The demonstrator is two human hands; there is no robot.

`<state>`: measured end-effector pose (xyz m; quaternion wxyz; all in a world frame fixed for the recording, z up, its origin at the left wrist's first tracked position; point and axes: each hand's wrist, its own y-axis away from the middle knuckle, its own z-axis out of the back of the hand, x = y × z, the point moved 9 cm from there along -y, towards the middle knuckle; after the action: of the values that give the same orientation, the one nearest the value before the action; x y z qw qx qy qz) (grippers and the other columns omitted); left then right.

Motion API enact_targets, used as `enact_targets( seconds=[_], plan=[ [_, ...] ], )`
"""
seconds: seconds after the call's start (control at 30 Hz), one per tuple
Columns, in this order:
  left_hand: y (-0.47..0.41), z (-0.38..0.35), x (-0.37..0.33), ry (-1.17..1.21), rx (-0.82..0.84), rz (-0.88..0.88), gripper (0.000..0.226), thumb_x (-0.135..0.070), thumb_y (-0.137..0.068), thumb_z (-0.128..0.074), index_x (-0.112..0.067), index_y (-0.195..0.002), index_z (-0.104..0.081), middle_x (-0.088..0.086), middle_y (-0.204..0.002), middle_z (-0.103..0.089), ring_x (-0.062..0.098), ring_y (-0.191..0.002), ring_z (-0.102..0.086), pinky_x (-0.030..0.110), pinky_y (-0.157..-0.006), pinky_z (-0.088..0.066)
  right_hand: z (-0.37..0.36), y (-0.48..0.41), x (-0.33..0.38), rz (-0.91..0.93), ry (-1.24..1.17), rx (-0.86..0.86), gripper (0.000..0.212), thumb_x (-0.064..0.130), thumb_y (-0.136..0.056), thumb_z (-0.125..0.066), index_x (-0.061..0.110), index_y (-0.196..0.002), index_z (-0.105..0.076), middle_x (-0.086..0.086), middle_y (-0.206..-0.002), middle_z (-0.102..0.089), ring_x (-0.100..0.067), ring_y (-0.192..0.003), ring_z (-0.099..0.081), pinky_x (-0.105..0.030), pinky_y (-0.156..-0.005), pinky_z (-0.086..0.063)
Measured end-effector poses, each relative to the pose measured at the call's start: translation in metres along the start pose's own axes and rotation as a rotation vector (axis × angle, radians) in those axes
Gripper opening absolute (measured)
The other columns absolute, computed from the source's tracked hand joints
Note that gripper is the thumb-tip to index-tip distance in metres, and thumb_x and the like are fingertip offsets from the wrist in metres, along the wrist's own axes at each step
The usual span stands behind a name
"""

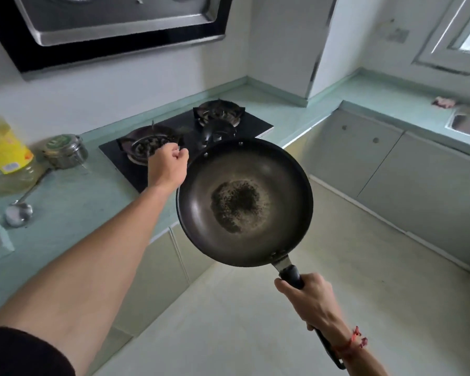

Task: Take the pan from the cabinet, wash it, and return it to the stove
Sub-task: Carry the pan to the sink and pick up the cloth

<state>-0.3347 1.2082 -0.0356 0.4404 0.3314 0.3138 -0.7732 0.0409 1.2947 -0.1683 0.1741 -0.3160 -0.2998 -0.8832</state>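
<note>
Pan handle enclosed by right hand fingers.

The green counter carries a black stove, with a steel tin, oil bottle and ladle left of it.

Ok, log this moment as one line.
pan: off stove, dark residue inside | right hand: grips handle | left hand: curled, near stove

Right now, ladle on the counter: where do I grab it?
Pinch the ladle mid-handle from above. It lies flat on the counter, bowl nearest you; the thin handle runs toward the steel canister, which crowds its far end.
</note>
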Motion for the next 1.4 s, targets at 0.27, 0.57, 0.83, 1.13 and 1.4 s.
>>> enact_targets(
  seconds=[0.27,0.57,0.83,1.13,1.4],
  plan=[
    [-0.011,-0.098,-0.099,0.04,0.146,-0.068,0.046,-0.032,-0.096,-0.05,-0.006,-0.133,-0.052,0.013,-0.137,-0.056,0.028,-0.127,-0.053,0.034,-0.105,-0.038,0.105,-0.024,-0.034,0.021,0.095,-0.086,0.038,0.04,-0.078,-0.068,0.006,-0.063,-0.06,-0.001,-0.049,-0.056,-0.016,-0.033,-0.052,-0.026,-0.035,-0.049],
    [-0.021,-0.18,-0.155,0.09,0.122,-0.062,0.052,-0.025,-0.094,-0.049,-0.004,-0.142,-0.045,0.013,-0.136,-0.059,0.027,-0.127,-0.052,0.032,-0.106,-0.038,0.209,-0.055,-0.092,-0.017,0.142,-0.11,0.035,0.04,-0.072,-0.069,0.007,-0.064,-0.061,-0.004,-0.055,-0.056,-0.02,-0.038,-0.053,-0.029,-0.036,-0.051],
    [-0.012,-0.294,-0.189,0.093,0.261,-0.07,0.027,-0.013,-0.084,-0.05,-0.018,-0.059,-0.04,-0.004,-0.06,-0.04,0.018,-0.074,-0.042,0.03,-0.067,-0.033,0.282,-0.069,-0.169,-0.145,0.204,-0.11,0.035,0.042,-0.066,-0.07,0.008,-0.066,-0.062,-0.005,-0.056,-0.056,-0.023,-0.039,-0.054,-0.03,-0.036,-0.051],
    [0.002,-0.438,-0.233,0.073,0.359,-0.082,0.013,-0.005,-0.08,-0.049,0.001,-0.075,-0.059,0.002,-0.058,-0.04,0.024,-0.056,-0.031,0.025,-0.05,-0.029,0.379,-0.12,-0.235,-0.333,0.457,-0.268,0.037,0.049,-0.058,-0.068,0.023,-0.084,-0.072,0.001,-0.07,-0.066,-0.02,-0.063,-0.065,-0.032,-0.061,-0.058],
    [-0.048,-0.602,-0.308,0.149,0.466,-0.125,0.014,-0.011,-0.074,-0.047,-0.003,-0.071,-0.057,0.005,-0.058,-0.044,0.022,-0.056,-0.033,0.026,-0.052,-0.03,0.454,-0.212,-0.284,-0.524,0.409,-0.34,0.036,0.048,-0.058,-0.067,0.027,-0.085,-0.073,0.004,-0.071,-0.067,-0.018,-0.066,-0.066,-0.032,-0.065,-0.059]
  ],
)
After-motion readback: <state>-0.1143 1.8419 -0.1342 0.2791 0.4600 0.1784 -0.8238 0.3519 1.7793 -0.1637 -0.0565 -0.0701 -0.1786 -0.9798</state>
